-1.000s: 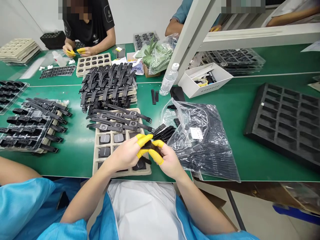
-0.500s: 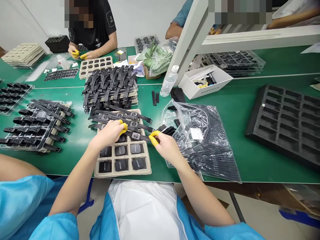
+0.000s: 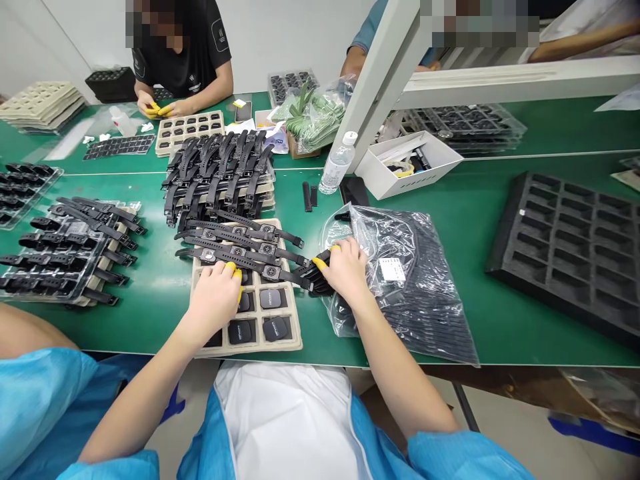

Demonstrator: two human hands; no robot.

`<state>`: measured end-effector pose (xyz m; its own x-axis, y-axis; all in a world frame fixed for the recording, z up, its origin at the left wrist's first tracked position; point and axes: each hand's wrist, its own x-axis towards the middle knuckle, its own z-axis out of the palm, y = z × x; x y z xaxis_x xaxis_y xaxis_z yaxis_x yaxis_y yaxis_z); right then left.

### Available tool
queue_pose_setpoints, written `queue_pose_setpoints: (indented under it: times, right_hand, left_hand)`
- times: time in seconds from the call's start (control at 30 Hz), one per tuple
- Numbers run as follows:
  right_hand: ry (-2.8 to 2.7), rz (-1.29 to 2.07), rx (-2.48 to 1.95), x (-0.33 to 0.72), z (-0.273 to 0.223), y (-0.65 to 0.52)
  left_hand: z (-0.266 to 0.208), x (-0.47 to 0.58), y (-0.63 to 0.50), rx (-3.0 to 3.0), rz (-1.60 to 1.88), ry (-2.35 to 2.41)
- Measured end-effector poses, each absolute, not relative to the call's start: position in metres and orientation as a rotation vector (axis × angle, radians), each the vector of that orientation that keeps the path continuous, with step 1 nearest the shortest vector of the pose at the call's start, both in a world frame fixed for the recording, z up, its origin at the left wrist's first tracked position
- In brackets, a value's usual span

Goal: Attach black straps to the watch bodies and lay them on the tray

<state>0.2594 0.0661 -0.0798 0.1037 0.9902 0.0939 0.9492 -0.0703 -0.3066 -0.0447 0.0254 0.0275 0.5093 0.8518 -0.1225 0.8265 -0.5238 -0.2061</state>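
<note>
My left hand (image 3: 216, 297), with yellow finger covers, is closed over the left side of a beige tray (image 3: 297, 327). What its fingers hold, if anything, is hidden. Square black watch heads (image 3: 240, 331) sit in the tray's lower compartments. Across its upper part lie several smartwatches with black straps (image 3: 271, 272), backs up. To the right, my right hand (image 3: 347, 268), also in yellow finger covers, pinches a loose black watch strap (image 3: 324, 281) from the bunch at the mouth of a clear plastic bag (image 3: 425, 287) full of straps.
Behind the tray rises a stack of trays draped with strapped watches (image 3: 215, 170). More watches on clear trays (image 3: 75, 253) lie left. A water bottle (image 3: 339, 163), white box (image 3: 410, 163) and black foam tray (image 3: 565, 247) stand right. A person in black (image 3: 187, 60) works opposite.
My left hand has left the nearest watch and moved down and left over the tray. My right hand has let go of that watch's strap and moved right onto the loose straps.
</note>
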Motion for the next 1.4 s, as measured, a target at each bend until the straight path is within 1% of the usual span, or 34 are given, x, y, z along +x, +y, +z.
queue_pose_setpoints:
  times: [0.07, 0.13, 0.23, 0.3, 0.37, 0.4, 0.47, 0.53, 0.63, 0.77, 0.8, 0.87, 1.0, 1.1, 1.3, 1.4]
  right_hand:
    - [-1.821, 0.26, -2.048, 0.261, -0.079, 0.068]
    - [-1.673, 0.417, -1.924, 0.263, -0.075, 0.069]
    - [-1.308, 0.721, -1.537, 0.262, -0.058, 0.063]
    - [-1.015, 0.745, -1.28, 0.259, -0.039, 0.054]
    - [-0.815, 0.723, -1.145, 0.257, -0.018, 0.043]
    - [-0.759, 0.789, -1.097, 0.255, -0.008, 0.036]
    - [-0.682, 1.077, -1.003, 0.253, 0.01, 0.023]
    - [-0.665, 1.298, -1.002, 0.247, 0.021, 0.01]
    - [-0.707, 1.448, -1.057, 0.232, 0.023, -0.01]
    - [-0.833, 1.572, -1.051, 0.206, 0.007, -0.03]
    - [-0.852, 1.609, -1.041, 0.201, 0.003, -0.034]
    - [-0.86, 1.668, -1.037, 0.194, -0.002, -0.039]
    - [-0.856, 1.718, -1.097, 0.194, -0.009, -0.042]
    - [-0.906, 1.77, -1.105, 0.199, -0.015, -0.042]
    - [-0.816, 1.824, -1.077, 0.197, -0.016, -0.043]
    - [-0.743, 1.818, -1.044, 0.196, -0.012, -0.041]
  left_hand:
    - [0.026, -0.042, 0.028, -2.607, 0.325, -1.473]
    - [0.024, -0.039, 0.029, -2.592, 0.305, -1.496]
    - [0.022, -0.036, 0.028, -2.579, 0.285, -1.514]
    - [0.021, -0.034, 0.026, -2.591, 0.283, -1.512]
    - [0.018, -0.033, 0.025, -2.62, 0.285, -1.519]
    - [0.017, -0.034, 0.025, -2.632, 0.29, -1.529]
    - [0.018, -0.036, 0.027, -2.637, 0.314, -1.553]
    - [0.023, -0.039, 0.029, -2.638, 0.334, -1.567]
    - [0.04, -0.038, 0.03, -2.675, 0.291, -1.575]
    - [0.058, -0.015, 0.028, -2.911, -0.03, -1.842]
    - [0.056, -0.007, 0.027, -3.006, -0.095, -1.898]
    - [0.046, 0.008, 0.026, -3.227, -0.168, -1.851]
    - [0.014, 0.02, 0.025, -3.529, -0.41, -1.435]
    - [0.003, 0.017, 0.023, -3.557, -0.479, -1.312]
    - [0.008, 0.012, 0.022, -3.547, -0.45, -1.329]
    - [0.008, 0.013, 0.021, -3.516, -0.601, -1.371]
